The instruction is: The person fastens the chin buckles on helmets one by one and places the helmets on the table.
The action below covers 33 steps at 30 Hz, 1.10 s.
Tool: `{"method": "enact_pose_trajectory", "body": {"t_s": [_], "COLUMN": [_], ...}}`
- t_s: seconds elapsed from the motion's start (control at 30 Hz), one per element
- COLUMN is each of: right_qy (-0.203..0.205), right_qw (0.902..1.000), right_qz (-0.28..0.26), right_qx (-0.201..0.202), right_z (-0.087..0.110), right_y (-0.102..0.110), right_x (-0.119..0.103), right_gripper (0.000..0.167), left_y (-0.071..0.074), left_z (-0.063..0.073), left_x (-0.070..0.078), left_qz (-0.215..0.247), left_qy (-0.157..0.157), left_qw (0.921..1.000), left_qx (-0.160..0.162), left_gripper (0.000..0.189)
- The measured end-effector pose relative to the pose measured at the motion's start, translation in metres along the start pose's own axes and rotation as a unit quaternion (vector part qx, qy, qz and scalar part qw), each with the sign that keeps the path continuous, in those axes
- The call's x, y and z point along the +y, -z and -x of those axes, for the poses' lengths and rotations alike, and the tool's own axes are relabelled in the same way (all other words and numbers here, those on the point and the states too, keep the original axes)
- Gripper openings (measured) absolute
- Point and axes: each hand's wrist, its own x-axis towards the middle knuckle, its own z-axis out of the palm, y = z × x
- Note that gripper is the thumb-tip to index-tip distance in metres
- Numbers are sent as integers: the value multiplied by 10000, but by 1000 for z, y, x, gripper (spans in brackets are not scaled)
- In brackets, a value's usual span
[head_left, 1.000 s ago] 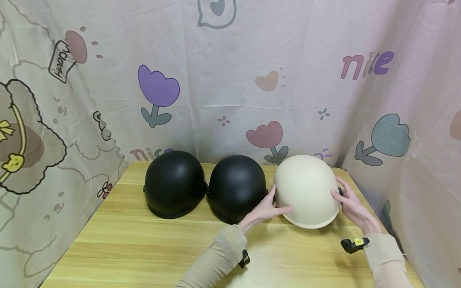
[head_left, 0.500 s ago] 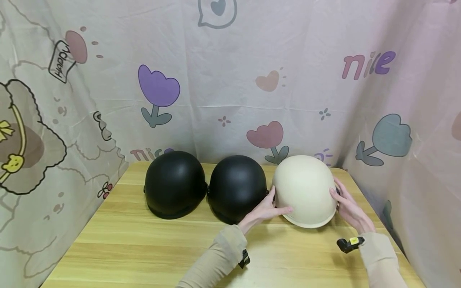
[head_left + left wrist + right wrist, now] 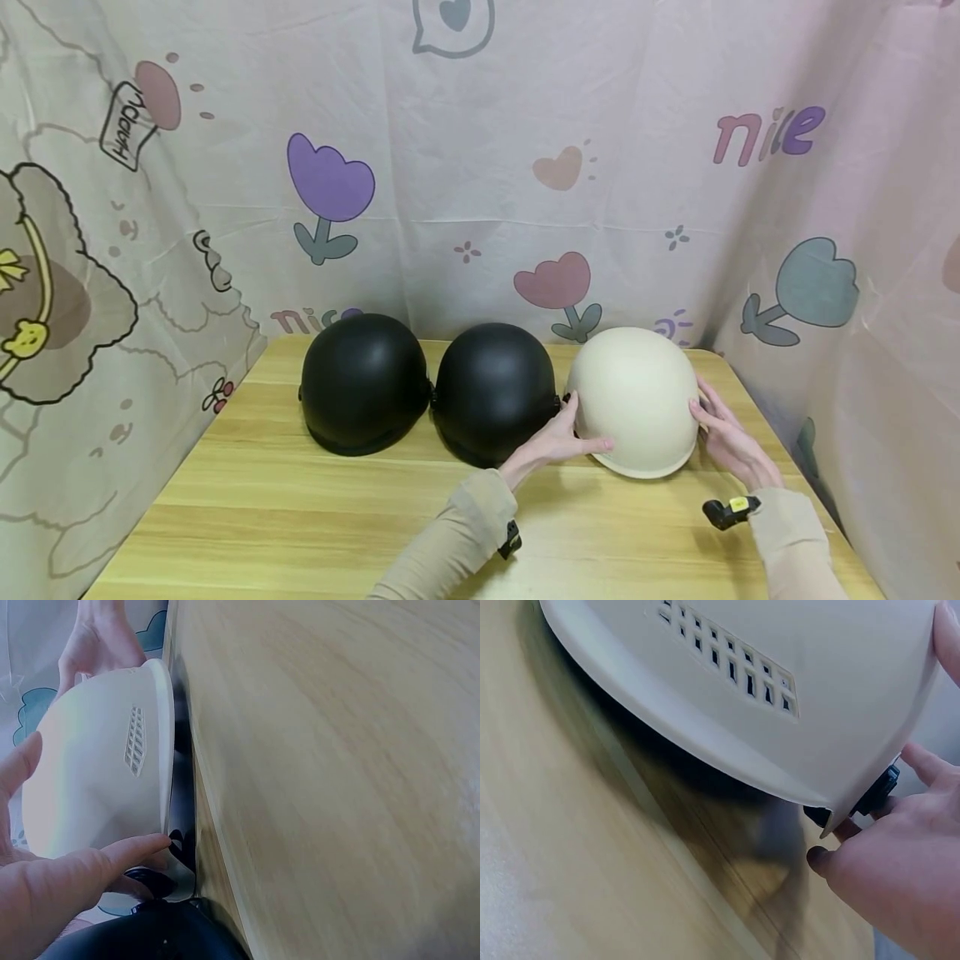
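A beige helmet (image 3: 633, 400) sits dome up at the right end of a row, held between both hands. My left hand (image 3: 551, 437) grips its left side, thumb across the front of the shell just above the rim. On the opposite side, my right hand (image 3: 735, 442) holds the edge, fingers around a black side fitting (image 3: 877, 791) and partly hidden behind the shell. The right wrist view shows a slotted vent (image 3: 727, 656) and a dark gap under the rim. Immediately left of it stands a black helmet (image 3: 495, 392).
Another black helmet (image 3: 365, 383) stands at the left end, side to side with the middle one. All are near the back of a wooden table (image 3: 300, 525). A printed cloth (image 3: 465, 167) hangs behind and along both sides.
The beige helmet has shifted slightly left, toward the middle black helmet, and a little nearer. My right hand has moved left with it; my left hand has barely moved.
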Motion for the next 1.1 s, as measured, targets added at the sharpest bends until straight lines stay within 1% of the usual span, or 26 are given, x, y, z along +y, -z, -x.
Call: {"method": "enact_pose_trajectory", "body": {"t_s": [0.27, 0.47, 0.6, 0.7, 0.87, 1.0, 1.1], "right_qy": [-43, 69, 145, 140, 79, 113, 176], "right_qw": [9996, 9991, 9985, 9985, 9990, 9998, 9998], "right_qz": [-237, -353, -444, -459, -392, -156, 48], "right_qx": [-116, -214, -293, -274, -205, -75, 83], "right_z": [1, 0, 1, 1, 1, 0, 0], "right_y": [5, 6, 6, 5, 3, 0, -2], "right_x": [7, 11, 13, 13, 10, 6, 5], "right_gripper": [70, 69, 68, 69, 72, 69, 66], "left_y": [-1, -2, -2, -2, -2, -2, 0], "left_z": [0, 0, -1, -1, -1, 1, 4], "left_x": [1, 0, 0, -1, 0, 3, 5], "left_qz": [-130, -92, -99, -85, -47, -64, -47], "left_qy": [6, 112, 102, 87, 95, 118, 78], "left_qw": [9999, 9999, 9999, 9999, 9999, 9998, 9998], "left_qx": [-13, -24, -37, -53, -72, -119, -196], "left_gripper": [112, 112, 111, 111, 112, 112, 113]}}
